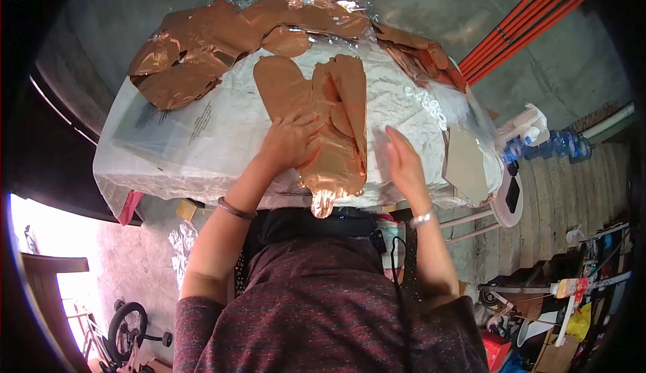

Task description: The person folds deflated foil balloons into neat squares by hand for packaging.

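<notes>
Head view, copper foil piece: the flat, folded copper-coloured piece (340, 114) lies at the centre of the frame, two rounded lobes pointing up and a loose fold running down its right side.
Foil tab: a crinkled, shiny tab (323, 203) sticks out at the piece's lower end, over the near edge of the table.
Left hand: the left hand (294, 139) rests palm down on the left side of the foil piece, fingers extended and slightly spread, pressing on it rather than grasping it.
Right hand: the right hand (405, 161) is just right of the foil piece, fingers straight, thumb side up, gripping nothing visible; whether it touches the cloth I cannot tell.
Wrists: a dark bangle (235, 209) on the left, a silver bracelet (422, 219) on the right.
White cloth: the cover (235, 161) spreads over the table across the middle of the frame.
Foil pile: more copper-coloured pieces (195, 53) overlap in an arc from upper left to upper right.
Right end of table: white curly strips (427, 106) lie above a flat greyish board (465, 165).
Floor and wall: orange pipes (518, 29) at upper right, plastic bottles (552, 147) at right, a small wheel (126, 330) at lower left.
</notes>
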The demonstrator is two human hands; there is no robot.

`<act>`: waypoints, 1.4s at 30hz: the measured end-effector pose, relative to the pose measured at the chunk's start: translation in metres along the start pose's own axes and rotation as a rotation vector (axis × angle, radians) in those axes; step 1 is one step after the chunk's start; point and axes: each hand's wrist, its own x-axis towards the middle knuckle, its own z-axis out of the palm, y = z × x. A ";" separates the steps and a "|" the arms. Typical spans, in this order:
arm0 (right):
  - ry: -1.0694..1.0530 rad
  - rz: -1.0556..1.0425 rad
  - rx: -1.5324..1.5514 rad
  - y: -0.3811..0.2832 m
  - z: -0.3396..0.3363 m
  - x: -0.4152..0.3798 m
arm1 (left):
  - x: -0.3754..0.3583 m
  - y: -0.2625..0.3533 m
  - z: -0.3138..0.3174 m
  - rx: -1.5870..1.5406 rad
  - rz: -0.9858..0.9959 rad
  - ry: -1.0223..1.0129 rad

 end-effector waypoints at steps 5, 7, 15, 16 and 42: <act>-0.277 -0.065 -0.244 0.014 0.042 0.032 | 0.001 0.000 -0.002 0.011 -0.013 -0.033; -0.321 0.020 -0.305 0.016 0.052 0.051 | 0.001 0.002 -0.004 0.001 -0.003 -0.029; -0.286 0.114 -0.327 0.038 0.089 0.137 | 0.004 0.008 -0.012 0.002 -0.007 -0.043; -0.290 0.118 -0.340 0.041 0.092 0.147 | 0.004 0.008 -0.013 0.001 -0.008 -0.045; -0.428 -0.173 -0.251 -0.007 0.022 0.010 | 0.005 0.005 -0.010 -0.029 0.078 0.050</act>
